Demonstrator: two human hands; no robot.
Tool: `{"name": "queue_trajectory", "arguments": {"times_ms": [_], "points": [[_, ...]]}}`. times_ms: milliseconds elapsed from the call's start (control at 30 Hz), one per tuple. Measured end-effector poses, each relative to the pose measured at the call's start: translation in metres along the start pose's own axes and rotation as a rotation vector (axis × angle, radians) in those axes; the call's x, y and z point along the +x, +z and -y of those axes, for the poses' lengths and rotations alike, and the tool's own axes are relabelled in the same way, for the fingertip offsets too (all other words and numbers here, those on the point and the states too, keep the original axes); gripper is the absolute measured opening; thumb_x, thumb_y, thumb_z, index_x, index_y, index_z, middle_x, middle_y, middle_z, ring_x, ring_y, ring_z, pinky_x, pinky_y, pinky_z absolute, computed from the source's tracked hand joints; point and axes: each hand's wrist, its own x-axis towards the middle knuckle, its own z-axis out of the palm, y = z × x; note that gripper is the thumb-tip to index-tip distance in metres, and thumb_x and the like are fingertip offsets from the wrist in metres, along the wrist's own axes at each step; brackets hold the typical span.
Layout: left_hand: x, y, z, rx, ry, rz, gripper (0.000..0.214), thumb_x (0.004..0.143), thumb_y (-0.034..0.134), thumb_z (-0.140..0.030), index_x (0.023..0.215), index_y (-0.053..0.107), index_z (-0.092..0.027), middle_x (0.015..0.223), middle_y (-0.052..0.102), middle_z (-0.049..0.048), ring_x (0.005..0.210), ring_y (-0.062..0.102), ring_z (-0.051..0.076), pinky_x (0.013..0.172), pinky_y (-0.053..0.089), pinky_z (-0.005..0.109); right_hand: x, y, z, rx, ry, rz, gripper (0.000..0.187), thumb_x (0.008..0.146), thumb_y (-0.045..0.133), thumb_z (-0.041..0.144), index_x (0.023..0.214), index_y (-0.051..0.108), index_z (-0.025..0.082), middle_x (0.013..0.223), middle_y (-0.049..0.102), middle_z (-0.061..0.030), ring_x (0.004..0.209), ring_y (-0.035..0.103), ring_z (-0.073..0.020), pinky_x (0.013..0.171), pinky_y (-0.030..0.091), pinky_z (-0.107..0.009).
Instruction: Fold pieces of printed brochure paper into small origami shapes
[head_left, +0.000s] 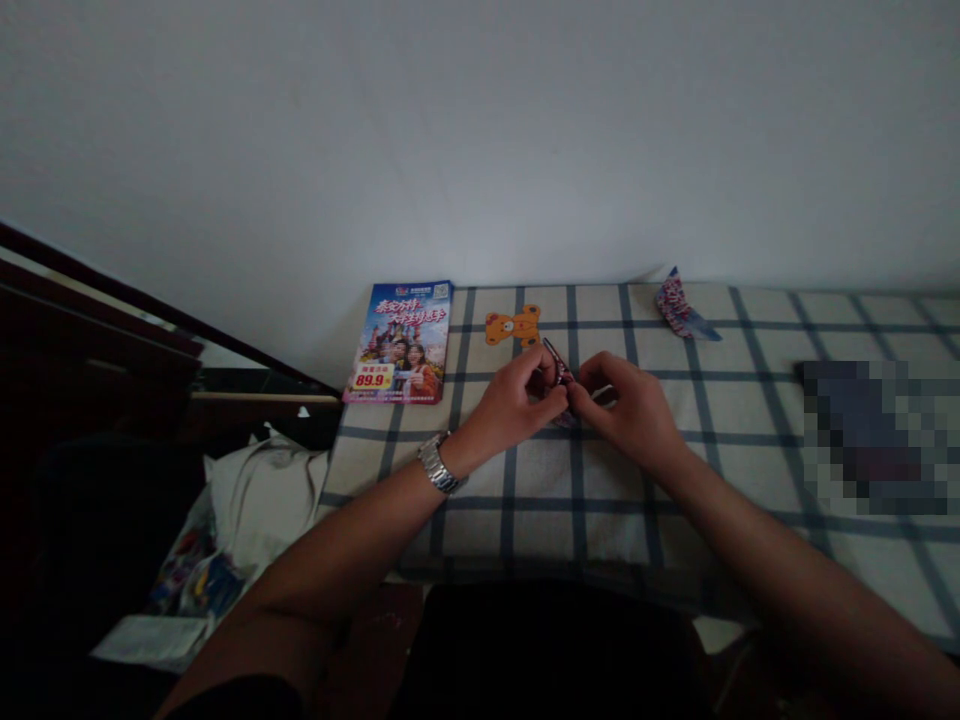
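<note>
head view, looking forward and down at a table covered with a checked cloth (525,480), pale with dark blue lines, set against a plain white wall (480,130). the left hand (517,400) and the right hand (630,405) meet over the middle of the cloth, knuckles up and fingertips turned toward each other. between them is a small folded paper piece (559,368), printed in red, white and dark tones. its narrow upper end sticks up and tilts away from the person, above the thumbs. both hands are closed on this piece: the fingers of each hand are curled together and pinch its lower part, which they mostly hide. the piece sits just above the cloth, near the table's centre line; whether its lower edge touches the cloth cannot be told. a metal wristwatch (437,465) is on the left wrist.

other items: an orange bear-shaped cutout (513,326) lies flat just beyond the left hand, near the folded piece but apart from it. a colourful printed flyer (401,342) lies at the far left corner of the table, beside the bear. a second folded paper shape (679,306), of similar print, rests near the wall, well apart from the hands. something on the right side of the table is blurred beyond telling. a pale cloth bundle (259,490) lies below the table's left edge, in shadow.
</note>
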Motion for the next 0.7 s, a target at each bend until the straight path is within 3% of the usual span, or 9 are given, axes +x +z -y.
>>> {"name": "queue_trajectory", "arguments": {"times_ms": [233, 467, 700], "points": [[0.0011, 0.0025, -0.0009, 0.009, -0.041, 0.011, 0.02, 0.087, 0.066, -0.027, 0.084, 0.047, -0.021, 0.082, 0.052, -0.0024, 0.072, 0.047, 0.013, 0.065, 0.04, 0.026, 0.002, -0.0017, 0.0033, -0.106, -0.108, 0.043, 0.016, 0.093, 0.062, 0.023, 0.079, 0.055, 0.023, 0.077, 0.062, -0.001, 0.07, 0.059, -0.0165, 0.064, 0.044, -0.029], [0.0018, 0.0008, 0.002, -0.067, -0.027, 0.052, 0.024, 0.089, 0.066, -0.032, 0.084, 0.046, -0.022, 0.081, 0.049, -0.0022, 0.073, 0.045, 0.014, 0.065, 0.039, 0.027, 0.003, -0.0048, 0.0054, -0.041, -0.081, 0.078, 0.022, 0.101, 0.058, 0.035, 0.082, 0.058, 0.024, 0.076, 0.065, -0.0024, 0.069, 0.062, -0.0186, 0.065, 0.047, -0.032], [-0.0016, 0.0021, 0.0051, 0.021, -0.067, 0.104, 0.016, 0.09, 0.063, -0.026, 0.087, 0.048, -0.021, 0.079, 0.049, -0.0034, 0.07, 0.047, 0.012, 0.063, 0.038, 0.025, 0.0043, -0.0084, 0.0065, -0.116, -0.086, 0.159, 0.023, 0.096, 0.058, 0.027, 0.075, 0.051, 0.024, 0.068, 0.059, 0.001, 0.061, 0.054, -0.015, 0.062, 0.037, -0.03]]}}
